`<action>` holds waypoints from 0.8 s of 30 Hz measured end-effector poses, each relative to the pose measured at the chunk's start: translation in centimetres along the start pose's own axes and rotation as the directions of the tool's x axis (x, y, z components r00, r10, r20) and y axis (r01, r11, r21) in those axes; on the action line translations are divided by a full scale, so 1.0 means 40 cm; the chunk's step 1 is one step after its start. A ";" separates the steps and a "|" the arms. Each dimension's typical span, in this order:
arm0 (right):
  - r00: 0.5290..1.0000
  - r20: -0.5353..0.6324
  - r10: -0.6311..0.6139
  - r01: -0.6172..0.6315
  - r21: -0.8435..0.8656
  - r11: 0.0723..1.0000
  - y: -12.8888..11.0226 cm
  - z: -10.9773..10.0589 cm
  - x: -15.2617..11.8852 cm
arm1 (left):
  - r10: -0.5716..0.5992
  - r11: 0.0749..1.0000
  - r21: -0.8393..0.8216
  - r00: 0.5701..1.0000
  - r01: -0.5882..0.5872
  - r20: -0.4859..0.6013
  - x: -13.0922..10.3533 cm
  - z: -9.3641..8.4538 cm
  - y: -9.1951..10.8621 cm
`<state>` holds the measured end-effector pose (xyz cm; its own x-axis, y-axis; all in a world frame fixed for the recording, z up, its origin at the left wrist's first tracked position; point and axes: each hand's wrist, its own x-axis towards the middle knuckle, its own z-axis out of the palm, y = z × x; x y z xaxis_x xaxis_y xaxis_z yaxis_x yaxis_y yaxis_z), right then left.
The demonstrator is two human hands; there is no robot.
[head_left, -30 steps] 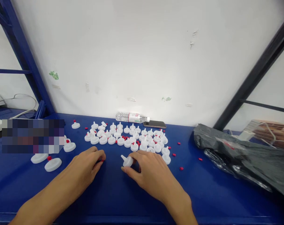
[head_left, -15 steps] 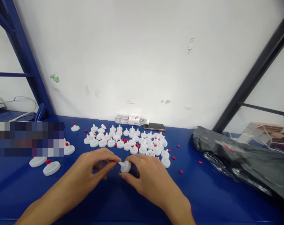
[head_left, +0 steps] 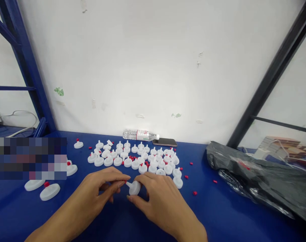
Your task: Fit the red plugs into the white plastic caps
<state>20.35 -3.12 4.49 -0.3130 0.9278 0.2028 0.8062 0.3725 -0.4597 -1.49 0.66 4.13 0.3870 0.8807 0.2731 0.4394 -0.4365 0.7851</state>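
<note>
Between thumb and fingers of my right hand (head_left: 163, 198) is a white spouted cap (head_left: 134, 188), tilted with its narrow spout toward the left. My left hand (head_left: 102, 188) pinches a small red cap (head_left: 125, 182) at the spout's tip; the fingers hide most of it. Beyond both hands, many white spouted caps (head_left: 108, 161) stand on the blue table (head_left: 112, 222), with small red caps (head_left: 147, 164) scattered among them. To the left are several white caps with red tips (head_left: 49, 192).
A clear bottle (head_left: 140, 134) lies by the wall beside a dark phone (head_left: 165, 142). Black plastic wrapping (head_left: 243, 166) covers the table's right side. Loose red caps (head_left: 195, 193) lie right of my right hand. A pixelated patch hides part of the left side.
The view has shifted slightly, so the table and its objects appear lower. Both hands keep their grips, and the white cap remains tilted at my left fingertips.
</note>
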 end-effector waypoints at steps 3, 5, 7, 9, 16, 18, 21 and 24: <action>1.000 -0.013 -0.002 0.002 -0.001 1.000 -0.001 0.001 0.000 | -0.056 0.998 0.022 0.998 0.056 0.020 0.003 0.004 -0.007; 1.000 -0.012 -0.008 0.008 0.009 1.000 -0.002 0.001 0.001 | -0.070 0.997 0.041 0.997 0.068 0.036 0.005 0.008 -0.015; 1.000 -0.014 -0.008 0.008 0.014 1.000 -0.004 0.000 0.003 | -0.075 0.995 0.062 0.997 0.073 0.014 0.004 0.008 -0.023; 1.000 -0.023 -0.004 0.005 0.007 1.000 -0.004 0.000 0.003 | -0.080 0.994 0.069 0.996 0.084 -0.049 0.002 0.006 -0.026; 1.000 -0.029 0.002 -0.001 0.012 1.000 -0.005 0.002 0.000 | -0.109 0.992 -0.072 0.993 0.105 -0.051 0.007 0.005 0.005; 0.999 -0.032 0.011 -0.010 0.030 1.000 -0.008 0.001 0.002 | -0.107 0.990 -0.096 0.993 0.103 -0.046 0.009 0.010 0.009; 1.000 -0.020 0.023 -0.023 0.048 0.999 -0.012 -0.001 0.007 | -0.126 0.987 -0.106 0.992 0.122 -0.031 0.007 0.019 0.004; 1.000 -0.002 0.006 -0.006 0.071 0.997 -0.013 0.000 0.011 | -0.176 0.976 -0.140 0.983 0.167 -0.051 0.003 0.030 -0.005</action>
<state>19.80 -2.90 4.83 -0.3069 0.9300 0.2021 0.7705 0.3675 -0.5209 -0.57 0.65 3.34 0.2623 0.9519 0.1586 0.3802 -0.2530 0.8896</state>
